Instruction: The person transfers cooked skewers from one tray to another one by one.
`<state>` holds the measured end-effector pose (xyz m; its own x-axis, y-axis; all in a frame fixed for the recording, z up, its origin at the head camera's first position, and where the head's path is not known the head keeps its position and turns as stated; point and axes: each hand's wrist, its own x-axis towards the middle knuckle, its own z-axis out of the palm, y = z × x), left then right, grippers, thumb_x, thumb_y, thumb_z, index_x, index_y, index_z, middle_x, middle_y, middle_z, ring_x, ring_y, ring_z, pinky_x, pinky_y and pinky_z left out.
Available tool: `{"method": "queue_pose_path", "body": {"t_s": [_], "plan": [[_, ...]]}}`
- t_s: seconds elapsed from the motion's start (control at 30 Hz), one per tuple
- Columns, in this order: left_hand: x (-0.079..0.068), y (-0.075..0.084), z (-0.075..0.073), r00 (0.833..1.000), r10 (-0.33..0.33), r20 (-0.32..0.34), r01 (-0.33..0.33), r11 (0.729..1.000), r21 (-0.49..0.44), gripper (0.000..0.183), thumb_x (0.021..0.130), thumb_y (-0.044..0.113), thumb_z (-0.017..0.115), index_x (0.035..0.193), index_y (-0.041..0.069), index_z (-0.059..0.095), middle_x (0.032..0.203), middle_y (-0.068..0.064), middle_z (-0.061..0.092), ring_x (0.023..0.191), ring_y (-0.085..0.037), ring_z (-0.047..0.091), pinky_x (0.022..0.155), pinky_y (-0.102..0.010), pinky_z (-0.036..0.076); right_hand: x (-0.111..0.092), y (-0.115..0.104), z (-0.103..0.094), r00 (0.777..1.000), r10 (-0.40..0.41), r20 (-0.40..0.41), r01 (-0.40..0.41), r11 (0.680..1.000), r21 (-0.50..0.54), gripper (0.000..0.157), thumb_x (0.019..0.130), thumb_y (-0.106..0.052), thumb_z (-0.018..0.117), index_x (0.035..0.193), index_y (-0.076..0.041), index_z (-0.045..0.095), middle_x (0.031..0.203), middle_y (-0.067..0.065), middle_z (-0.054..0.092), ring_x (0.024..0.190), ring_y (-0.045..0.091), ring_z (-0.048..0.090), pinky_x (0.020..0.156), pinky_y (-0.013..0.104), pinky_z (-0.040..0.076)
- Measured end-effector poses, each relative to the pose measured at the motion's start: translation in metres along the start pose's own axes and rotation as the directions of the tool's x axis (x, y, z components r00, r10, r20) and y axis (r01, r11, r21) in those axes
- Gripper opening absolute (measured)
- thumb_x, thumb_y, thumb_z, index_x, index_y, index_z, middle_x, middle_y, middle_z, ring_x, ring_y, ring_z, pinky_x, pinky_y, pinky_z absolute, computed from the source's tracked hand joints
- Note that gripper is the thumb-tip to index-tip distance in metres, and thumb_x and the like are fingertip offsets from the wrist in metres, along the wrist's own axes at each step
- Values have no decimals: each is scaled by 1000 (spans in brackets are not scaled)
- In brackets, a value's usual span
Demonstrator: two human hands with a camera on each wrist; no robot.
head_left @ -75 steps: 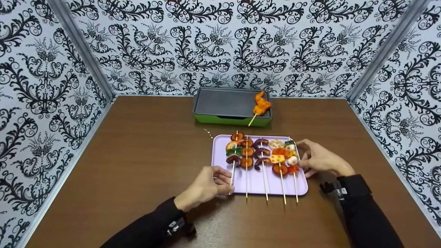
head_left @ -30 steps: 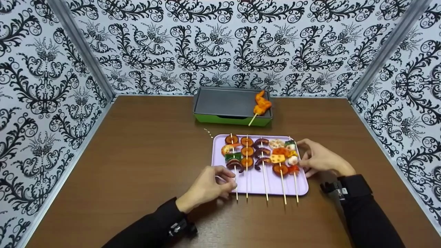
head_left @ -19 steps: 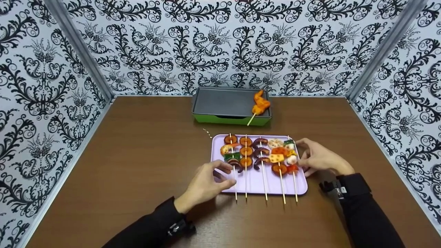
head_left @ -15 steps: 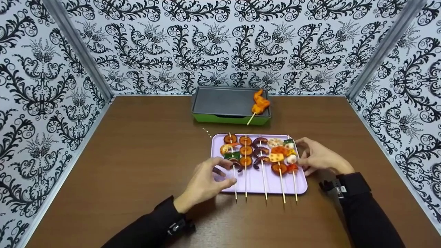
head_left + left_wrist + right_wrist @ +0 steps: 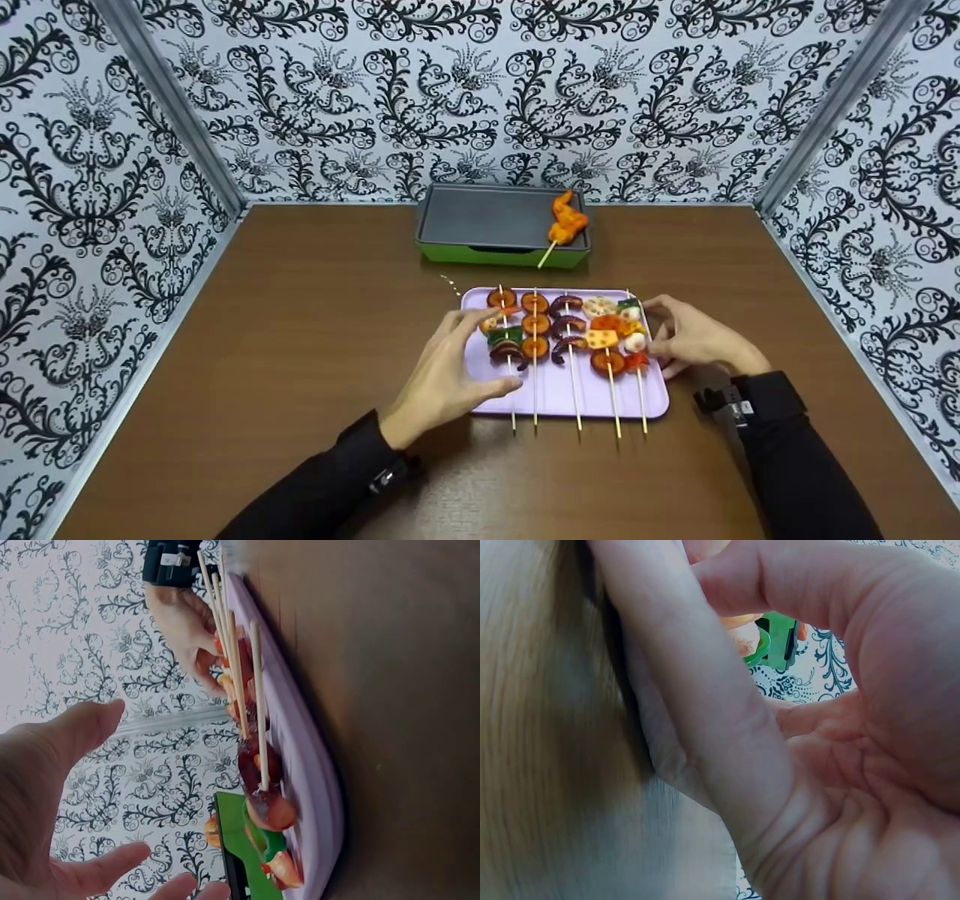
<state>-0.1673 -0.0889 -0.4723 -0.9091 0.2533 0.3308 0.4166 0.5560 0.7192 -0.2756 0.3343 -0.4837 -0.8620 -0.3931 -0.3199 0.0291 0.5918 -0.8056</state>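
Note:
A lilac tray (image 5: 555, 397) lies on the table, bearing several food skewers side by side. My left hand (image 5: 446, 367) hovers over the tray's left end, thumb and fingers spread apart. Between them is the leftmost skewer (image 5: 505, 336), with brown slices, a shrimp and a green piece. The left wrist view shows that hand (image 5: 45, 802) apart from the food. At the tray's right edge my right hand (image 5: 697, 337) grips the rim, thumb beside the rightmost skewer (image 5: 634, 341). The right wrist view has the curled fingers (image 5: 697, 675) along the rim; the contact is partly hidden.
Behind the tray stands a green grill (image 5: 495, 217) with a dark grey top. An orange chicken-wing skewer (image 5: 568, 221) lies on its right end, the stick poking over the front edge. Patterned walls (image 5: 480, 90) enclose the brown table (image 5: 315, 322) at the back and sides.
My left hand let go of the leftmost skewer's stick, opened wider and moved forward over its food. That skewer was straightened and lies alongside the others. My right hand stayed at the tray's edge.

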Motion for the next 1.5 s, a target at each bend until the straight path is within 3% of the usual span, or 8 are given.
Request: {"method": "queue_pose_path", "body": {"t_s": [0.17, 0.33, 0.47, 0.73, 0.97, 1.23, 1.5], "plan": [[9, 2, -2, 1000, -19, -13, 19, 999, 29, 114, 78, 44, 110, 174, 17, 53, 169, -16, 56, 158, -41, 59, 132, -63, 54, 1, -3, 0, 1000, 1, -5, -1, 1000, -9, 86, 102, -1, 78, 172, 9, 28, 98, 13, 69, 74, 23, 75, 64, 39, 74], [22, 6, -3, 999, -30, -22, 30, 999, 32, 126, 75, 43, 113, 179, 24, 46, 180, -19, 46, 165, -46, 51, 135, -67, 49, 1, -2, -1, 1000, 2, -3, -2, 1000, -20, 86, 103, -1, 78, 172, 8, 28, 98, 13, 69, 74, 23, 76, 65, 39, 74], [35, 8, -2, 999, -53, -9, 54, 998, 45, 128, 76, 44, 113, 181, 30, 42, 186, -21, 37, 166, -49, 48, 132, -72, 49, 0, -1, -1, 1000, 7, -3, -7, 1000, -26, 85, 104, -2, 77, 173, 8, 27, 100, 13, 70, 75, 24, 76, 65, 39, 74], [65, 9, 5, 997, -71, -11, 72, 995, 69, 130, 73, 38, 115, 181, 32, 42, 188, -22, 30, 169, -56, 41, 125, -78, 53, 1, 0, -1, 1000, 9, -15, -9, 1000, -25, 83, 106, -2, 77, 172, 7, 28, 100, 13, 70, 76, 23, 75, 65, 39, 74], [86, 8, 13, 994, -114, 2, 112, 985, 128, 134, 74, 42, 114, 183, 33, 37, 193, -18, 20, 173, -52, 34, 123, -76, 57, 1, 1, 0, 1000, 5, -9, -6, 999, -36, 89, 102, -4, 79, 173, 7, 28, 97, 11, 72, 72, 21, 76, 64, 35, 73], [113, 5, 21, 990, -139, 6, 136, 980, 146, 135, 74, 40, 114, 183, 33, 35, 194, -20, 17, 172, -52, 36, 122, -75, 57, 0, -1, 0, 1000, 14, -18, -15, 999, -44, 88, 104, -6, 80, 174, 6, 28, 98, 12, 72, 74, 21, 76, 65, 37, 74], [135, 1, 32, 987, -162, -17, 163, 982, 98, 127, 78, 33, 113, 182, 29, 40, 190, -20, 26, 167, -51, 43, 121, -64, 63, 0, -2, 1, 1000, 18, -17, -18, 1000, -23, 88, 103, -4, 81, 173, 4, 29, 98, 13, 72, 76, 23, 77, 67, 40, 75]]}}
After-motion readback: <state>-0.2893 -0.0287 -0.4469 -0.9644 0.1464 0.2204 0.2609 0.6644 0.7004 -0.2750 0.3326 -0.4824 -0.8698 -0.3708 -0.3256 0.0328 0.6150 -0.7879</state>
